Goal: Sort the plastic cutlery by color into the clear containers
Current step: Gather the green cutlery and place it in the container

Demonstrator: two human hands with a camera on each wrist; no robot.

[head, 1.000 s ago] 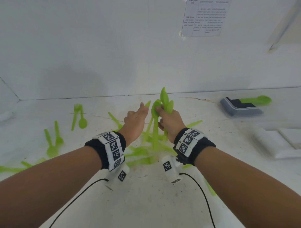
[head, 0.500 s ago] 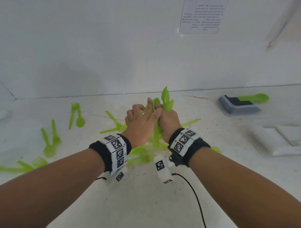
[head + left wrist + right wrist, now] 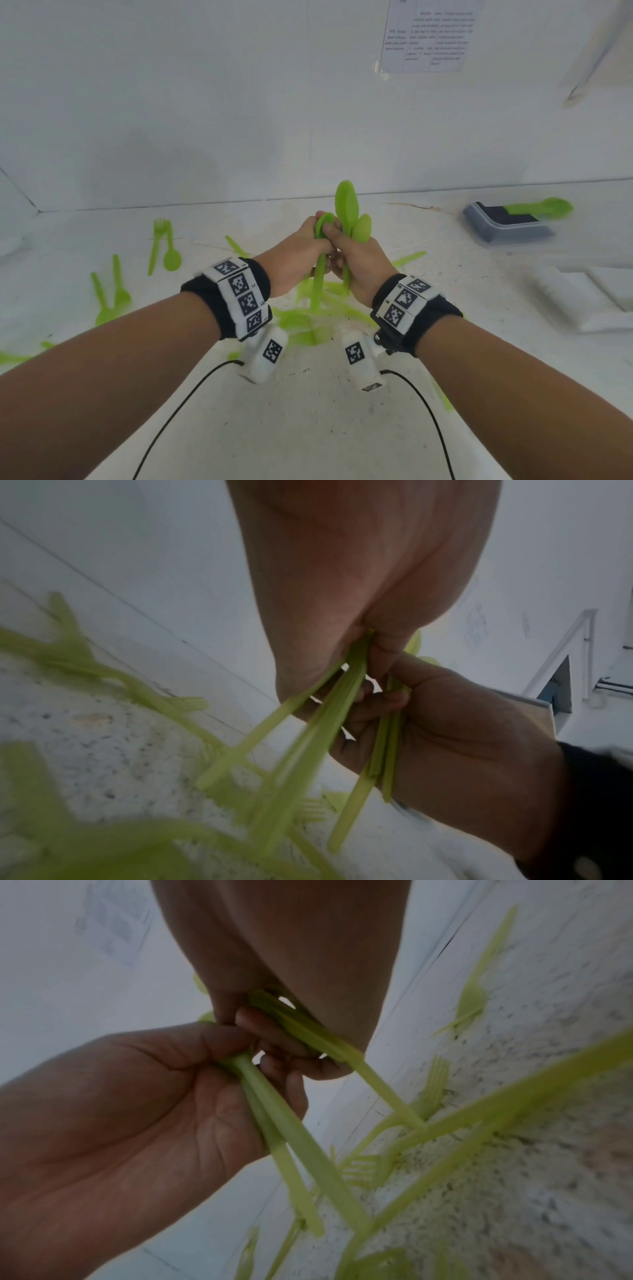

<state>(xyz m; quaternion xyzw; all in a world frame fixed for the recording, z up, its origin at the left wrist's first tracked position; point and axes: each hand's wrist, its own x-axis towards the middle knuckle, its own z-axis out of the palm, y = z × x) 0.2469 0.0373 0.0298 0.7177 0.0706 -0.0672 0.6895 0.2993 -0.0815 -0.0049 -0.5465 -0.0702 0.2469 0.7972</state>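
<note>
Loose green plastic cutlery [image 3: 164, 246] litters a speckled white tabletop [image 3: 308, 428] against a plain white wall [image 3: 205, 102]; both the left hand [image 3: 294, 253] and the right hand [image 3: 359, 263] grip a bunch of green plastic spoons [image 3: 346, 205].

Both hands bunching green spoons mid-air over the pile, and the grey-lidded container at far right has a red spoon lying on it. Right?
Not quite. The spoon lying on the grey-lidded container is green, not red, as the head view shows. The rest holds: the left hand and right hand both grip green spoons above the pile.
</note>
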